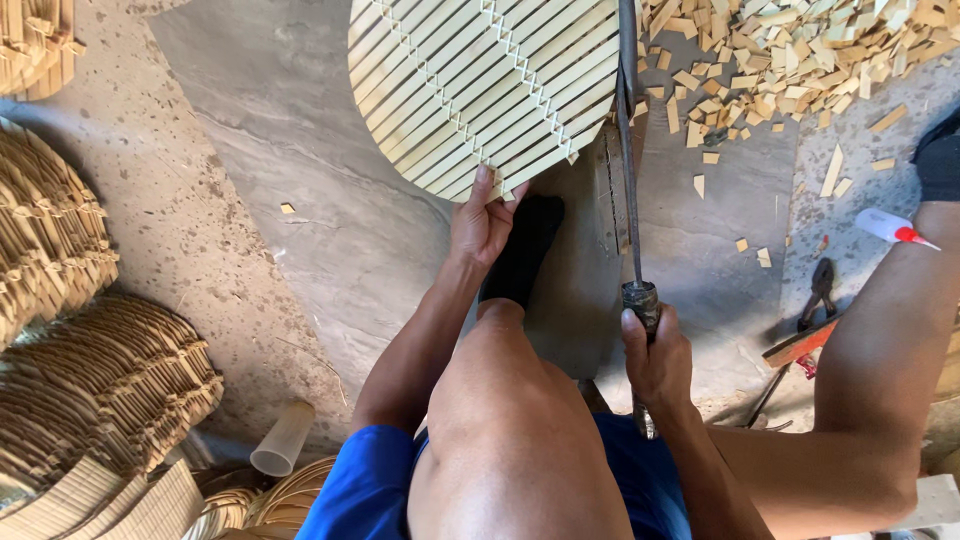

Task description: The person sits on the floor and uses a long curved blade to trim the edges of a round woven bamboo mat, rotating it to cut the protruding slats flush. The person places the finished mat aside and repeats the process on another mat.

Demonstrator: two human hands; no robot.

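A fan-shaped mat of pale bamboo slats (480,80) stitched with zigzag thread lies at top centre. My left hand (483,222) grips its lower rounded edge. My right hand (655,360) is closed around the dark handle of a long lever blade (628,150) that runs up along the mat's right edge. My bare knee (500,400) and a foot in a black sock (525,250) sit between the hands.
A heap of cut bamboo chips (790,50) covers the top right floor. Stacks of finished slat mats (90,380) stand at left. A white plastic cup (283,440) lies near them. Pliers (820,290) and a white bottle with a red tip (890,228) are at right.
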